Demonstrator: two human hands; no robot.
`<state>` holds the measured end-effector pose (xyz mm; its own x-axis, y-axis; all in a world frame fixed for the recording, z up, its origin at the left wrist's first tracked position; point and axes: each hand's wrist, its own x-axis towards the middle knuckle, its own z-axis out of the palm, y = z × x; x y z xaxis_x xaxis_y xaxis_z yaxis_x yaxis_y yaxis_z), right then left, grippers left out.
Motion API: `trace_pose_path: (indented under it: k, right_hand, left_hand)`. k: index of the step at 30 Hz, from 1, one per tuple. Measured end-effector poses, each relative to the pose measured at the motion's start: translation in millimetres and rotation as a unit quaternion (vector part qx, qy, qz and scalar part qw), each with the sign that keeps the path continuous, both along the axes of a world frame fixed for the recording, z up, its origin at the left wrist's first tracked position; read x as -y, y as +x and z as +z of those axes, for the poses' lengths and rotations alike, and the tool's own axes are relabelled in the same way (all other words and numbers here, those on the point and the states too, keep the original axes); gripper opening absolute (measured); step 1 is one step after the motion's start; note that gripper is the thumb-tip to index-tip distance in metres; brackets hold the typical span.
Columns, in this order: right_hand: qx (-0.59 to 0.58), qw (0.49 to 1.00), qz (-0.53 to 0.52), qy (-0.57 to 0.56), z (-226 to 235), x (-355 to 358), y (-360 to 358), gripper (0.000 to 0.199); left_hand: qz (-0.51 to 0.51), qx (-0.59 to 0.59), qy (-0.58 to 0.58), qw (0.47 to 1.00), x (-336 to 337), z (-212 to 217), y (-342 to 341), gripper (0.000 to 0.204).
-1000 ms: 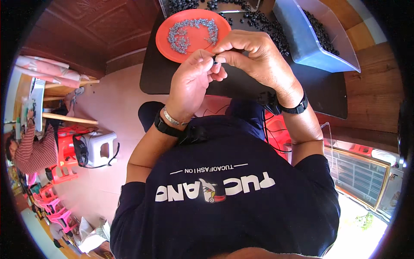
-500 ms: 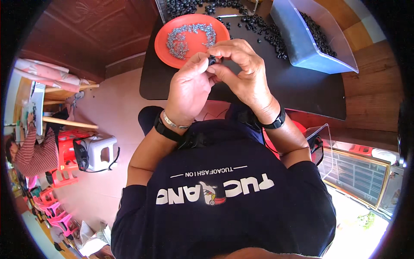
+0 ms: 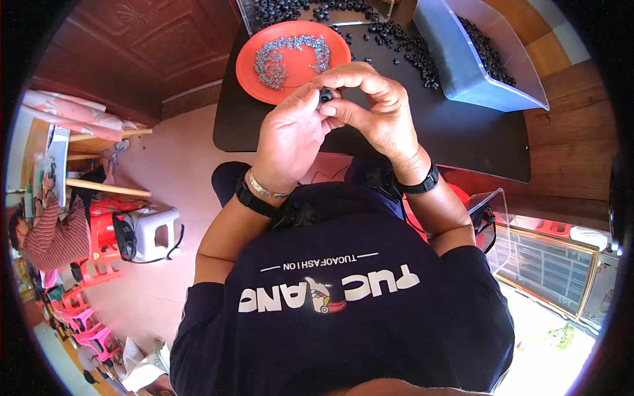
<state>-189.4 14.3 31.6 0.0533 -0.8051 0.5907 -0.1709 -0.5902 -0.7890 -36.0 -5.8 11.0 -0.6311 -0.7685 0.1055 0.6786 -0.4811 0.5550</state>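
Between my two hands, over the near edge of the dark table (image 3: 449,142), is a small round black part (image 3: 325,95) with a hole in its face. My left hand (image 3: 290,135) pinches it from the left with thumb and fingers. The thumb and index finger of my right hand (image 3: 380,109) curve round it from the right, the thumb tip just below it. Right behind my hands lies an orange-red plate (image 3: 343,49) with many small silvery metal pieces (image 3: 271,63) spread in a ring.
Loose black parts (image 3: 422,56) lie across the table's far side. A translucent bin (image 3: 489,96) of black parts stands at the right, and a clear container (image 3: 247,16) at the back. To the left, a person in a striped sleeve (image 3: 56,231) sits near red and white stools (image 3: 155,234).
My right fingers have shifted slightly and opened a little around the black part, so more of its face shows. My left hand has hardly moved.
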Motion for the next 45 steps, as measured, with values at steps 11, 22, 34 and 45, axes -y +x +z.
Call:
trace_pose_path:
  k: [11,22,34,45]
  right_hand:
    - [-0.058,0.996,-0.034,-0.050,-4,-1,-1,0.035]
    - [-0.155,0.971,-0.120,-0.135,-4,-5,9,0.028]
    - [0.015,1.000,-0.017,0.013,-22,-10,8,0.043]
    - [-0.111,0.989,-0.076,-0.061,-6,-8,0,0.028]
  left_hand:
    - [0.015,0.001,0.017,1.000,-4,8,-6,0.027]
    - [0.030,0.038,-0.022,0.999,-10,18,-4,0.028]
    - [0.053,0.042,-0.052,0.996,-4,-1,-1,0.022]
    - [0.029,0.066,-0.001,0.997,-7,4,-2,0.020]
